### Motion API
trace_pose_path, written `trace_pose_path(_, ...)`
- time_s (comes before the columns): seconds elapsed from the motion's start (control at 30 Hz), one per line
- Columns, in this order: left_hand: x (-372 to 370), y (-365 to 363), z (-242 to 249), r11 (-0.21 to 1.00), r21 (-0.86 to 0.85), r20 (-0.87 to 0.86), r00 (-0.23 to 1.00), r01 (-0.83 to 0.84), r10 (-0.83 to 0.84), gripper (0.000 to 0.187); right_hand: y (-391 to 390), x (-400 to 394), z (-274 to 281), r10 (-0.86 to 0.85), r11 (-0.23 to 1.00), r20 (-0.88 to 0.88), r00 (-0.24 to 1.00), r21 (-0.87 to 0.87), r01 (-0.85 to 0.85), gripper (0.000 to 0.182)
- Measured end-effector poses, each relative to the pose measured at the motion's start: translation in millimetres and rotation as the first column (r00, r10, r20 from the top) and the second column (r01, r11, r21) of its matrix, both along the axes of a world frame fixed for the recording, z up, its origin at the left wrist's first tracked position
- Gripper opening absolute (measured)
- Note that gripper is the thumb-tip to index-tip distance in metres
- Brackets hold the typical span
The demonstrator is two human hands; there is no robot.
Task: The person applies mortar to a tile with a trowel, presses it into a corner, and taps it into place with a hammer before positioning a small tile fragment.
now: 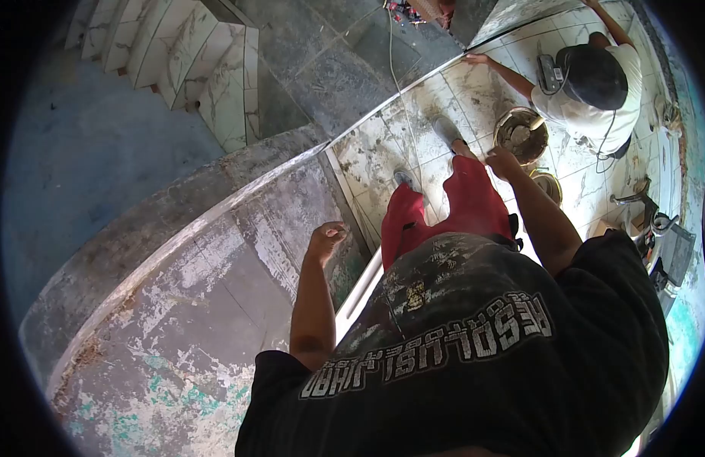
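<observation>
Left hand (pixel 326 238) curled into a loose fist – empty, over the stained ledge (pixel 215 259). Right hand (pixel 503 162) hangs relaxed, holding nothing – mortar bucket (pixel 521 134) just beyond on the tiled floor (pixel 383 152).

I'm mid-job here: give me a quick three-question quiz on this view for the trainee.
1. True or false: the left hand holds a trowel.
2. What stands on the tiled floor closest to the right hand?
A. a ladder
B. a round bucket
C. a broom
3. Fill in: the other person crouches with one hand on the ____ .

Key
1. False: its fingers are curled and nothing shows in them.
2. B: the round bucket with grey mix stands just beyond the empty right hand.
3. Floor: that person's hand rests flat on the tiles.
</observation>
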State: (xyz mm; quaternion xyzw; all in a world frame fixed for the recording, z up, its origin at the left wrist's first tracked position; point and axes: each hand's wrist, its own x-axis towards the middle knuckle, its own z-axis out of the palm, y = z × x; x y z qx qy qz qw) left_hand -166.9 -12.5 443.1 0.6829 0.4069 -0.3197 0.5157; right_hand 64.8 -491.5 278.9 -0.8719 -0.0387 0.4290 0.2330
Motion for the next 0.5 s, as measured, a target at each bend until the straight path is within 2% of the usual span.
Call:
trace_pose_path(0.03, -2.9, 11.3, -1.3, 0.999, -0.030, 0.002, 0.999, 0.039, -0.039, 0.025, -10.7, -15.6, 6.0, -0.165, 0.986, 0.033, 0.986, -0.021, 0.166, 0.029)
trace_pose_path(0.1, 6.9, 27.8, 9.4, 0.996, -0.054, -0.003, 0.998, 0.068, -0.068, 0.022, -84.1, -77.1, -102.5, 0.119, 0.991, 0.304, 0.945, 0.019, -0.131, 0.028)
trace_pose_path(0.2, 1.9, 60.4, 13.4, 0.982, -0.082, 0.114, 0.981, 0.167, -0.158, 0.025, -112.4, -156.9, -77.0, -0.260, 0.960, 0.127, 0.957, 0.143, 0.242, 0.023)
trace_pose_path(0.27, -13.7, 78.1, 16.6, 0.981, -0.087, 0.075, 0.983, 0.173, -0.167, 0.025, -131.0, -217.0, -74.0, -0.302, 0.953, 0.082, 0.950, 0.033, 0.300, 0.023)
trace_pose_path(0.3, -20.4, 88.5, 17.1, 0.980, -0.090, 0.056, 0.983, 0.180, -0.175, 0.025, -114.6, -237.2, -38.3, -0.484, 0.875, -0.041, 0.874, -0.051, 0.482, 0.024)
trace_pose_path(0.33, -34.8, 103.5, 9.0, 0.968, -0.147, 0.079, 0.978, 0.204, -0.194, 0.029, -101.0, -259.5, -7.5, -0.659, 0.751, -0.118, 0.743, -0.158, 0.641, 0.024)
trace_pose_path(0.37, -43.5, 109.9, 9.3, 0.963, -0.123, 0.063, 0.971, 0.238, -0.231, 0.031, -86.3, -280.1, 21.9, -0.889, 0.445, -0.206, 0.409, -0.180, 0.877, 0.026)
trace_pose_path(0.47, -69.6, 135.4, -19.7, 0.939, -0.087, -0.010, 0.942, 0.334, -0.336, 0.035, -85.0, -354.5, 31.2, -0.897, 0.407, -0.273, 0.348, -0.201, 0.891, 0.026)
trace_pose_path(0.5, -71.9, 136.4, -20.9, 0.942, -0.104, -0.012, 0.946, 0.320, -0.323, 0.034, -76.5, -370.6, 38.0, -0.896, 0.406, -0.286, 0.340, -0.214, 0.888, 0.026)
